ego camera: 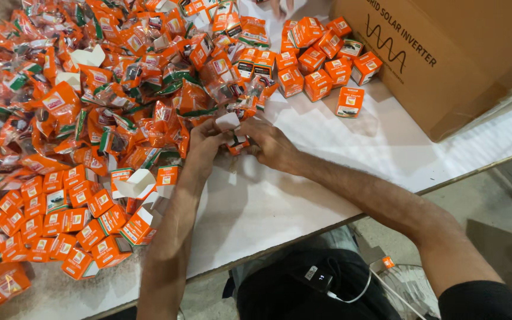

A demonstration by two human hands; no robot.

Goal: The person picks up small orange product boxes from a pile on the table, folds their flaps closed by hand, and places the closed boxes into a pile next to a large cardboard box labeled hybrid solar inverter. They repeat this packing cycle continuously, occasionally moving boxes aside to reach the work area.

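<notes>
Packing step in hand, judging by the pose: left hand (205, 139) and right hand (271, 144) meeting at the middle of the white surface (327, 148), both pinched around one small orange box (232, 133) with its white flap (227, 121) standing open. Next move likely calling for tucking that flap shut with fingertip care, contents kept inside. Box small, orange, partly hidden by fingers. Heap of orange plastic packets (108, 77) to the left and far; closed orange boxes (321, 53) far right beside a big brown carton (445, 65); more boxes (60, 225) near left.
</notes>
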